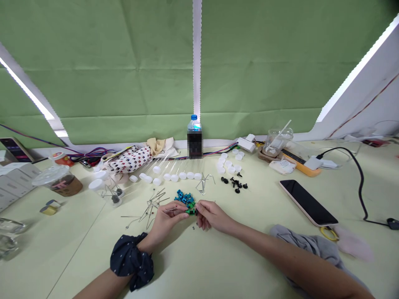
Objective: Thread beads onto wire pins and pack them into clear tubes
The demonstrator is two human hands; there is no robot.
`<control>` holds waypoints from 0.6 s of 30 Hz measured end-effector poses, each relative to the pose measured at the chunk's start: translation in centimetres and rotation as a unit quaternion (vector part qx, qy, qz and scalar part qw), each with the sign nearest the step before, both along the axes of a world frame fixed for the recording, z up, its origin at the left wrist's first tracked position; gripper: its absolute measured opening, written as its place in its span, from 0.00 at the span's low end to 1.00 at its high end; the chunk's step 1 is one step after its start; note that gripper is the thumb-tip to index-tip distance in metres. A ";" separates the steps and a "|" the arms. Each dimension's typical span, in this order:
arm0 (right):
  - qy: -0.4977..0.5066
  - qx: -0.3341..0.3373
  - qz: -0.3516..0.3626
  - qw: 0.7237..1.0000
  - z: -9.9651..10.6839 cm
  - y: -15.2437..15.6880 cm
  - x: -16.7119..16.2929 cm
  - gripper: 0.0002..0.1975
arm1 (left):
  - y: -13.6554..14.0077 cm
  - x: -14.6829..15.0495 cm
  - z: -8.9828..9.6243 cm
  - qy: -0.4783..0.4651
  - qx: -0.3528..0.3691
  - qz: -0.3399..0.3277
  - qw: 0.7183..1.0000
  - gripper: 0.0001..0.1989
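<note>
My left hand is closed, pinching a small shiny green metal part between thumb and fingers. A thin metal rod crosses the same hand. With fingertips pressed together at the part's right end, my right hand grips a small dark piece, mostly hidden by the fingers. Just beyond both hands lies a heap of blue and green metal parts. Bent thin metal rods are scattered to the left. Hex keys lie behind the heap, and black knob-headed screws sit to its right.
White caps and capped clear tubes line the back. A bottle stands by the green blind. At left are clear jars and a drink cup; at right, a phone and grey cloth.
</note>
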State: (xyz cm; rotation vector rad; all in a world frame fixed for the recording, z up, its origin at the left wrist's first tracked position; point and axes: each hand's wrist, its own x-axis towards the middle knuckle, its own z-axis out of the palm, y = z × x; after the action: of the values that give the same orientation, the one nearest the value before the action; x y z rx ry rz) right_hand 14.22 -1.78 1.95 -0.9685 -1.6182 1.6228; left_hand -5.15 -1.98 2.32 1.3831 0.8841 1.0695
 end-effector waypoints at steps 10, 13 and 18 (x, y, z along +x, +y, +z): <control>0.001 -0.009 0.019 1.000 -0.1 -0.2 0.0 0.22 | 0.3 -0.1 -0.2 0.005 0.014 0.014 1.000 0.04; 0.002 -0.004 0.024 1.000 0.1 -0.3 0.0 0.21 | 0.3 -0.1 -0.2 0.005 0.008 0.015 1.000 0.05; -0.001 0.000 0.019 1.000 0.3 -0.3 0.0 0.21 | 0.3 -0.1 -0.1 0.007 0.004 0.015 1.000 0.05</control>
State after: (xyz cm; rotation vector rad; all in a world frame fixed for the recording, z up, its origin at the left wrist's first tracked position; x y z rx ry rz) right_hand 14.26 -2.07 2.20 -0.9455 -1.6476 1.6473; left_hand -5.21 -1.73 2.18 1.3886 0.9142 1.0889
